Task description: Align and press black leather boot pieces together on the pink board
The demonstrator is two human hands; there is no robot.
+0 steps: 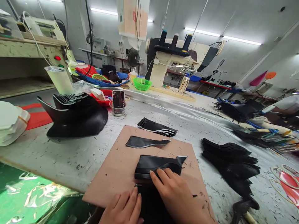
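Observation:
A folded black leather piece lies on a brown cardboard sheet in front of me. My right hand rests on its near edge, fingers stretched flat and pressing it down. My left hand lies flat beside it at the board's near edge, fingers together on a dark piece below. A single narrow black strip sits farther up the board. A small stack of black strips lies at the board's far edge.
A fanned pile of black pieces lies to the right, a tall curved stack at left. A phone in a glass cup, a green bowl and a sewing machine stand behind. Another person's arm is at far right.

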